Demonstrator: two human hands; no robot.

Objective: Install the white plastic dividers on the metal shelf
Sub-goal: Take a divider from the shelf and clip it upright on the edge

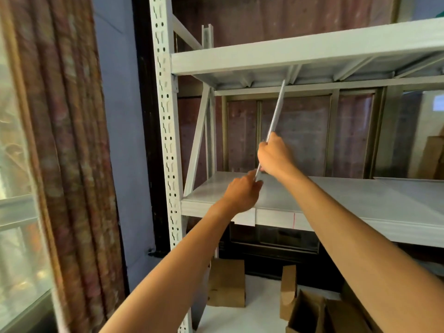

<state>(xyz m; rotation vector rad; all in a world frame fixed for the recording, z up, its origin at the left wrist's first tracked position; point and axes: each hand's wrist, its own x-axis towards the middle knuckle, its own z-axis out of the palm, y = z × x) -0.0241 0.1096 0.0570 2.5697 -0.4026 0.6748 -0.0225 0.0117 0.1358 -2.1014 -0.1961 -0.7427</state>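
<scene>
No writing is legible. Both hands pinch a white divider (276,111) edge-on, tilted toward one o'clock: left hand (242,191) low, right hand (274,155) higher, above the metal shelf (336,200).

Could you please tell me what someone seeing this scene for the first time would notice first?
First, the thin white divider, seen edge-on and tilted, running from the lower shelf up to the underside of the upper shelf. The right hand grips it partway up and the left hand holds its bottom end. At the left, a perforated metal post stands beside a patterned curtain.
</scene>
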